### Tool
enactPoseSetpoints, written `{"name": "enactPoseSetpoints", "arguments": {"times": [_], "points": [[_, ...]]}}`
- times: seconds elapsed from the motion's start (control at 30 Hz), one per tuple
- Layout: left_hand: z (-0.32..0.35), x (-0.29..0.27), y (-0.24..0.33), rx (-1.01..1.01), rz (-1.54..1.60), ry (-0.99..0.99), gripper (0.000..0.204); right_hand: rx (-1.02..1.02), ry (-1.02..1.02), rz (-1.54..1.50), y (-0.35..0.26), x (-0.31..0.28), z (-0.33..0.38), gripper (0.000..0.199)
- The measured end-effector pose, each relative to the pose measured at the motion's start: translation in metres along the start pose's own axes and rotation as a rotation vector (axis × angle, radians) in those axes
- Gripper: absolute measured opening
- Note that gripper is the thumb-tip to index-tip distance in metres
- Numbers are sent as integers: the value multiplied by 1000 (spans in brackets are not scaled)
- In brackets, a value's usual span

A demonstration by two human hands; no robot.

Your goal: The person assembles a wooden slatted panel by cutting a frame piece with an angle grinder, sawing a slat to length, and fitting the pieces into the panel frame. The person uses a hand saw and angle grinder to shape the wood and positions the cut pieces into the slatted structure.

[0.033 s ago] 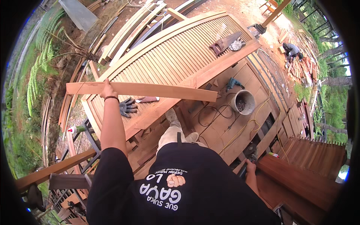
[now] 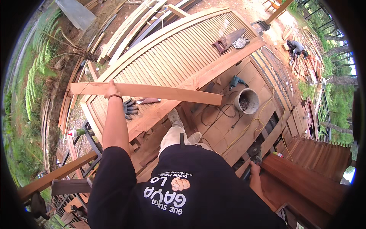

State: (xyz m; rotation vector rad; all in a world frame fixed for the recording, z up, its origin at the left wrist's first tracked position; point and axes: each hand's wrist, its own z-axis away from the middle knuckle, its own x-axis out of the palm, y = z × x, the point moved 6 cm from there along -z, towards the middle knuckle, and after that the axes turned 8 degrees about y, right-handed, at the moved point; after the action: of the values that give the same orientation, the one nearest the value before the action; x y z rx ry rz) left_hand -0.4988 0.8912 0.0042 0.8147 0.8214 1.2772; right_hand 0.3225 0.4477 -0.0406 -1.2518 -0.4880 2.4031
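Note:
My left hand [image 2: 112, 90] is closed around a long, slightly curved wooden plank [image 2: 164, 92], near its left end. The plank is held over the near part of a slatted wooden panel [image 2: 167, 57]. Low at the right, my right hand [image 2: 255, 168] grips a dark power tool that looks like an angle grinder [image 2: 254, 149]; its lower part is partly hidden. A dark work glove [image 2: 130, 109] lies on the panel just below the plank, close to my left wrist. Beside the glove, a saw [image 2: 148, 100] is partly covered by the plank.
A handsaw [image 2: 228, 40] and a pale glove [image 2: 240, 42] lie on the panel's far right. On the wooden floor are a teal drill [image 2: 237, 82], a bucket [image 2: 247, 101] and loose cords. Stacked red-brown boards [image 2: 301, 187] stand at right. Another person [image 2: 296, 48] crouches by scrap wood.
The plank and my left hand have shifted slightly to the right in view. My right hand still grips the tool, in nearly the same place.

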Motion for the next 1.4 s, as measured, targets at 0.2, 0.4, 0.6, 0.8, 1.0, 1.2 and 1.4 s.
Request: {"name": "enactPoseSetpoints", "arguments": {"times": [0.2,0.4,0.6,0.8,1.0,1.2,1.4], "points": [[-17,51,-77,-138,-505,76,114,-2,14,91,-20,2,15,37],[-21,113,-121,-74,-765,51,115,55,-59,79,-66,39,63,31],[-52,167,-157,-40,-843,-64,107,-32,-124,64,-113,90,83,28],[-72,185,-184,-91,-880,-155,102,-84,-270,76,-193,146,138,31],[-33,189,-162,203,-1274,-377,89,-217,-295,160,-217,174,122,34],[75,151,-169,1177,-1376,-987,79,-300,-389,299,-248,232,106,43],[116,128,-202,1166,-1664,-1276,92,-426,-506,388,-274,299,126,42]]}}
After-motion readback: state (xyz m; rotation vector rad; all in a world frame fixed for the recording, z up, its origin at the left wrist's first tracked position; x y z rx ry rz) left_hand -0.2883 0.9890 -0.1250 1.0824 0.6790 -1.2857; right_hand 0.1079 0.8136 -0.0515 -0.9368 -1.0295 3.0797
